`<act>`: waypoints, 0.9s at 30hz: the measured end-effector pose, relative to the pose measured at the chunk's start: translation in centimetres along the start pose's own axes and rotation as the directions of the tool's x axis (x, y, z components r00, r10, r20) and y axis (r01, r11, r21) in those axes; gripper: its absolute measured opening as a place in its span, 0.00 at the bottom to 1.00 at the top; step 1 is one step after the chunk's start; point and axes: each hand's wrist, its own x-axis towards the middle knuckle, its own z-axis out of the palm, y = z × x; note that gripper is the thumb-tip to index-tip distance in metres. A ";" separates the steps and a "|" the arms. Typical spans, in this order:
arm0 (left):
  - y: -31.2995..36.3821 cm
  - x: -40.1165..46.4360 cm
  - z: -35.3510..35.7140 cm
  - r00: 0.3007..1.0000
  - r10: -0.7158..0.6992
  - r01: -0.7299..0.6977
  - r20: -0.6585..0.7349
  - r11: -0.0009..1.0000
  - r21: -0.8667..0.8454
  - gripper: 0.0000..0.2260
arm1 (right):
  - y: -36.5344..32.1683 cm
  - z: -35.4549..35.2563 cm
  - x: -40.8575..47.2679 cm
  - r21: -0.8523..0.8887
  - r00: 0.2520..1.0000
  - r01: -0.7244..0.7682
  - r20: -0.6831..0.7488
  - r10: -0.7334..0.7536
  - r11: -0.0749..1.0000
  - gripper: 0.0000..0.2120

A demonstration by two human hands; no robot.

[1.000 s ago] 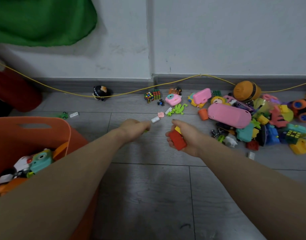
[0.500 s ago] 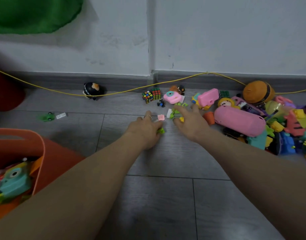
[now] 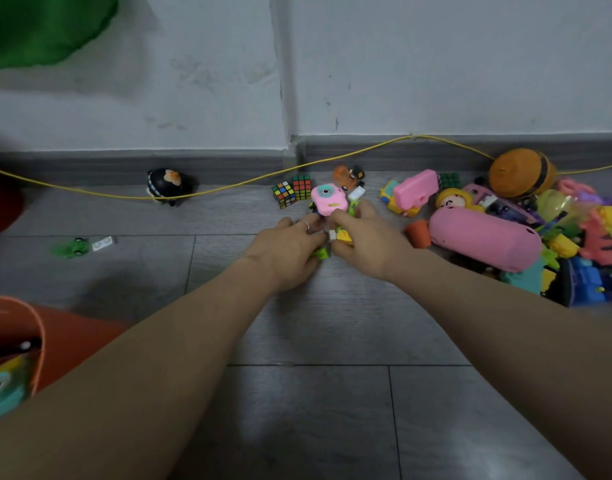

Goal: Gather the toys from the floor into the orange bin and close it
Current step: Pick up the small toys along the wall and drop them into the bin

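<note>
Both hands meet low over the floor at the centre. My left hand curls round small toys, a green piece showing under its fingers. My right hand grips several small pieces, yellow and white ones among them, and its fingertips touch the pink toy camera. Two puzzle cubes stand just left of the camera. The orange bin sits at the lower left, open, with a teal toy camera inside.
A heap of toys fills the right side, with a big pink case and an orange barrel toy. A black round toy lies by the skirting under a yellow cord. A green frog lies at the left.
Both hands have reached farther forward and come together at the pink camera, scooping up the small pieces. The view has moved closer and lower, pushing the bin toward the left edge.
</note>
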 end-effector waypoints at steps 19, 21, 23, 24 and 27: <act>2.1 -2.0 -1.2 0.970 0.129 -0.153 0.207 0.983 0.103 0.18 | 1.3 0.5 -5.5 0.355 0.952 -0.250 -0.081 0.296 0.901 0.09; 2.7 -1.8 -1.3 0.970 0.111 -0.135 0.218 0.986 0.101 0.18 | 1.3 0.2 -5.7 0.409 0.941 -0.258 -0.101 0.324 0.875 0.09; 3.5 -1.5 -1.4 0.969 0.110 -0.135 0.223 0.986 0.103 0.19 | 1.4 0.0 -5.9 0.440 0.936 -0.253 -0.114 0.333 0.862 0.09; 3.9 -1.3 -1.5 0.968 0.116 -0.144 0.223 0.983 0.111 0.19 | 1.3 -0.1 -6.0 0.450 0.935 -0.249 -0.118 0.334 0.858 0.09; 4.9 -0.8 -1.7 0.968 0.122 -0.150 0.221 0.982 0.113 0.20 | 1.4 -0.3 -6.4 0.479 0.933 -0.251 -0.110 0.342 0.841 0.08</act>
